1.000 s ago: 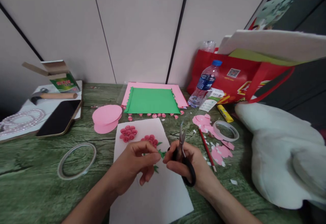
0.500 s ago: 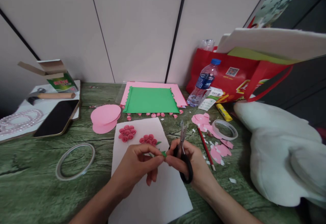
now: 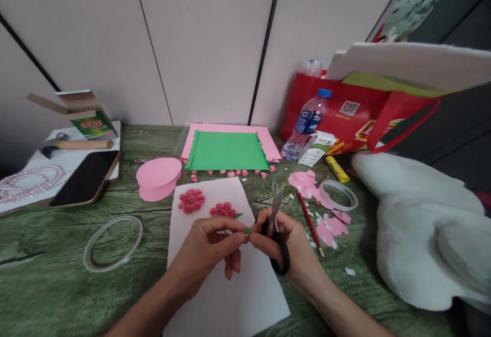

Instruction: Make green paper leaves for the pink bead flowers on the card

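My left hand (image 3: 209,250) pinches a small green paper leaf (image 3: 247,231) between thumb and index finger. Close against its other end, the thumb and fingertips of my right hand (image 3: 286,234) meet the leaf too. Black-handled scissors (image 3: 275,214) hang in my right hand, their blades pointing up and slightly apart. Below both hands lies a white sheet of paper (image 3: 226,296). Two clusters of rolled pink paper roses, one at the left (image 3: 192,200) and one nearer my fingers (image 3: 223,209), sit on its upper part; a green leaf shows beside the second.
Green paper (image 3: 230,150) lies on pink sheets at the back, with small pink rolls before it. Tape rolls (image 3: 89,252) (image 3: 355,205), pink discs (image 3: 159,173), a red pencil (image 3: 310,222), pink scraps (image 3: 326,229) and a glue stick (image 3: 337,169) surround the sheet. A bottle (image 3: 307,125) stands right.
The green leaf has turned slightly between my fingertips. The scissors' blades look a little wider apart. Both hands stay almost in place.
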Action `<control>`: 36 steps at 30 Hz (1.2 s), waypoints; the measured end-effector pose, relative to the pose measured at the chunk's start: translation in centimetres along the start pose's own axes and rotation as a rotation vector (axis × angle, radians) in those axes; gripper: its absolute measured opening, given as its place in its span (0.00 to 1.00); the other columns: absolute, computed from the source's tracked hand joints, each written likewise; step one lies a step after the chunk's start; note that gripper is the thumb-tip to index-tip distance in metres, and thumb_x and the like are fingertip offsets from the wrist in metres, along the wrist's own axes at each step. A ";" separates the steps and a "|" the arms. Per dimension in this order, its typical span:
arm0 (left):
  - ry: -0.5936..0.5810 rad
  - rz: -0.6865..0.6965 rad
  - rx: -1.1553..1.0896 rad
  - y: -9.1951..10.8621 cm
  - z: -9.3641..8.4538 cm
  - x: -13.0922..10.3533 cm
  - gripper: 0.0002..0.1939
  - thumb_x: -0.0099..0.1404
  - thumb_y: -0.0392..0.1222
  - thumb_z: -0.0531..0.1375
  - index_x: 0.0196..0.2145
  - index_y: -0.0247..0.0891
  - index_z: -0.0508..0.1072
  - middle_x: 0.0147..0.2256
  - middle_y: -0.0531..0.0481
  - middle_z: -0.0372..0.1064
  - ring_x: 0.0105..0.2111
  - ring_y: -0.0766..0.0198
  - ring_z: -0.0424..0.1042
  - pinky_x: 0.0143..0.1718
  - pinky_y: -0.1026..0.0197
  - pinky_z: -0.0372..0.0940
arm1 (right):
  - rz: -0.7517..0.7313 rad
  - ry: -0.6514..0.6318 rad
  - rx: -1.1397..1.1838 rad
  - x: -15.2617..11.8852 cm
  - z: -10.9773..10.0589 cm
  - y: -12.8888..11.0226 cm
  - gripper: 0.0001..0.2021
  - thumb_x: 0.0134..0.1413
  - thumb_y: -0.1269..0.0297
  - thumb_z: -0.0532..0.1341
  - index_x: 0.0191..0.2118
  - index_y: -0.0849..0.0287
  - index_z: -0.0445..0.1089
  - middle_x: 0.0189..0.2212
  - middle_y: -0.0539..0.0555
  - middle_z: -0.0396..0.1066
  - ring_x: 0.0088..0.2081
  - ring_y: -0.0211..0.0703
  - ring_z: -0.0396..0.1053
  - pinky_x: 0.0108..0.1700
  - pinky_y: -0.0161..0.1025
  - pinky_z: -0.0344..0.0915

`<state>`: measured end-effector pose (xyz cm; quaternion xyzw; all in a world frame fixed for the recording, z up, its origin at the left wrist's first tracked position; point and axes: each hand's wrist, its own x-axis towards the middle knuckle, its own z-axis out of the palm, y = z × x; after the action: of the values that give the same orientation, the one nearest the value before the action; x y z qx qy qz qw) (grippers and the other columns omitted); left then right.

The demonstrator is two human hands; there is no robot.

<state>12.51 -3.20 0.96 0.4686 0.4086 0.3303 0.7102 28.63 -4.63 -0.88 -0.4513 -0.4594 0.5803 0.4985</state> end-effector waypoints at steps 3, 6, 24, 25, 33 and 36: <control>-0.018 -0.005 -0.043 0.1 0.1 0.0 0.10 0.58 0.44 0.61 0.26 0.33 0.72 0.13 0.55 0.64 0.13 0.71 0.63 0.13 0.70 0.59 | -0.016 0.010 -0.006 0.0 0.0 0.1 0.17 0.34 0.60 0.72 0.27 0.58 0.63 0.21 0.46 0.66 0.21 0.33 0.57 0.23 0.31 0.53; -0.035 -0.005 -0.084 0.1 0.1 0.0 0.12 0.59 0.44 0.60 0.24 0.33 0.72 0.16 0.53 0.66 0.14 0.71 0.65 0.13 0.71 0.59 | -0.050 0.005 -0.015 0.0 -0.1 0.3 0.16 0.36 0.62 0.71 0.27 0.58 0.63 0.21 0.45 0.66 0.21 0.32 0.58 0.23 0.30 0.53; 0.055 0.051 -0.078 -0.1 0.3 0.0 0.07 0.53 0.39 0.65 0.25 0.31 0.75 0.16 0.51 0.70 0.16 0.69 0.67 0.16 0.68 0.63 | -0.097 -0.018 0.010 -0.2 0.2 0.2 0.12 0.41 0.65 0.69 0.29 0.59 0.65 0.23 0.46 0.68 0.23 0.32 0.60 0.25 0.30 0.56; 0.074 0.060 -0.069 0.0 0.2 0.0 0.07 0.54 0.39 0.65 0.26 0.31 0.74 0.16 0.51 0.70 0.16 0.69 0.67 0.17 0.68 0.63 | -0.107 -0.011 0.005 -0.2 0.2 0.2 0.11 0.42 0.65 0.68 0.29 0.59 0.65 0.23 0.46 0.68 0.23 0.32 0.60 0.24 0.30 0.56; 0.068 0.061 -0.055 0.0 0.1 0.1 0.07 0.53 0.39 0.64 0.28 0.32 0.76 0.17 0.51 0.70 0.17 0.69 0.67 0.19 0.67 0.63 | -0.123 0.021 -0.029 -0.2 0.2 0.1 0.11 0.41 0.69 0.68 0.28 0.59 0.64 0.22 0.45 0.67 0.22 0.31 0.59 0.23 0.29 0.54; 0.080 0.053 -0.067 -0.1 0.2 0.1 0.10 0.52 0.39 0.65 0.32 0.32 0.75 0.18 0.51 0.71 0.17 0.68 0.67 0.19 0.66 0.63 | -0.128 0.060 -0.031 -0.1 0.3 0.0 0.09 0.43 0.68 0.66 0.28 0.59 0.63 0.21 0.45 0.66 0.21 0.30 0.58 0.22 0.29 0.53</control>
<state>12.74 -3.21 0.88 0.4414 0.4130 0.3808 0.6997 28.35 -4.79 -0.83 -0.4458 -0.4814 0.5260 0.5411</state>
